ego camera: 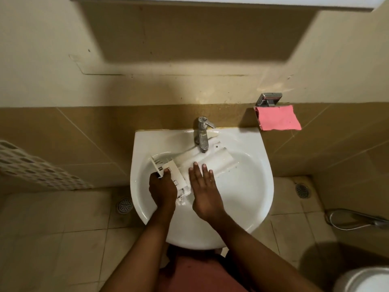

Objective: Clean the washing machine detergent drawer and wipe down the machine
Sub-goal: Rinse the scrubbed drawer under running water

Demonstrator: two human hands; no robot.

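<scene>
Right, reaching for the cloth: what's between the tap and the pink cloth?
Head view: only bare sink rim and wall tile between tap and pink cloth.

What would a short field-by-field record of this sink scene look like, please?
place: white sink under a metal tap
drawer: white detergent drawer lies slantwise in the basin, its far end below the tap
left hand: grips the drawer's near end
right hand: fingers straight, resting flat on the drawer
cloth: pink cloth hangs from a wall holder right of the tap, untouched
water: cannot tell whether it is running
</scene>
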